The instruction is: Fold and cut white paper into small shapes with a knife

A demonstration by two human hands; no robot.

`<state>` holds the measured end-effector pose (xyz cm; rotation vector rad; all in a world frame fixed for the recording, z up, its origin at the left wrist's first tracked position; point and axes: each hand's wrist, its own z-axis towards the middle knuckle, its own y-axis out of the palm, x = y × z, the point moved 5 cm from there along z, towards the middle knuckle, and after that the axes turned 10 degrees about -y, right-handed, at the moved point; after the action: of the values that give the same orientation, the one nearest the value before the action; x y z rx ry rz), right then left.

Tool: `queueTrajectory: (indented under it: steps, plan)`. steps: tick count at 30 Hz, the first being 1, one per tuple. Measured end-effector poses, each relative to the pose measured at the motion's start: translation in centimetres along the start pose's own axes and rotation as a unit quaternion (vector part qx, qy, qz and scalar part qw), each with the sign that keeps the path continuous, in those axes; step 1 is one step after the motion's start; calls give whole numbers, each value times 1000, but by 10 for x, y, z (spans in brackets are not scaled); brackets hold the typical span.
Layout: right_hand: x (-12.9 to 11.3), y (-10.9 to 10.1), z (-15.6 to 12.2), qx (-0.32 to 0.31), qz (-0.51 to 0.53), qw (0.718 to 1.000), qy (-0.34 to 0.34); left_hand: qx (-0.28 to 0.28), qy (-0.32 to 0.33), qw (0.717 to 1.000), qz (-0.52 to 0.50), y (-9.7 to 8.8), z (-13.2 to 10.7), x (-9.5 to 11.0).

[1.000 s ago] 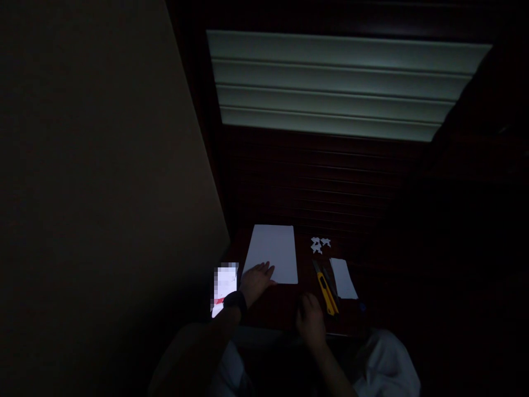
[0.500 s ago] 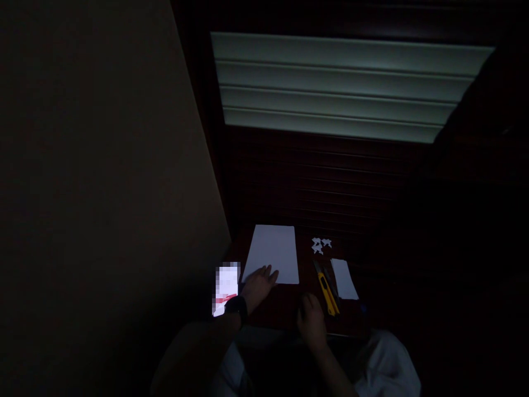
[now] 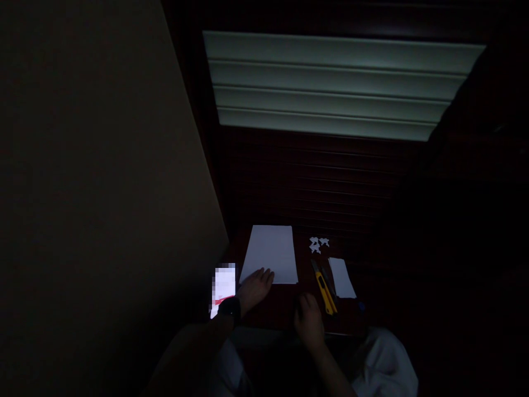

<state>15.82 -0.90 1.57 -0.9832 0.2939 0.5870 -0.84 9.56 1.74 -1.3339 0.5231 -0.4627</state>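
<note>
Head view: left hand (image 3: 256,288) extended flat over paper (image 3: 270,249), lower centre of frame; right hand (image 3: 309,320) curled near cutter (image 3: 326,291), any grip indiscernible. Light, even pressure should keep paper from sliding.

passable strip of dark tabletop (image 3: 303,270) between white sheet (image 3: 270,248) and yellow cutter (image 3: 325,289), right hand (image 3: 308,321) at its near end, paper scraps (image 3: 316,248) beside its far end, left hand (image 3: 255,288) and lit screen (image 3: 225,281) crowding left side

Probable phone (image 3: 226,282) left of paper (image 3: 271,251)
</note>
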Motion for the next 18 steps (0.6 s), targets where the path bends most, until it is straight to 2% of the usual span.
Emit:
queueTrajectory:
  steps: [10, 15, 18]
  plan:
    - [0, 0, -1, 2, -2, 1000, -1, -33, -42, 999, -11, -20, 2, -2]
    - [1, -4, 2, 18, 37, 999, 18, -17, -90, 995, -37, -39, 2, -4]
    - [5, -6, 4, 33, 84, 995, 40, 3, -116, 992, -53, -49, -2, 2]
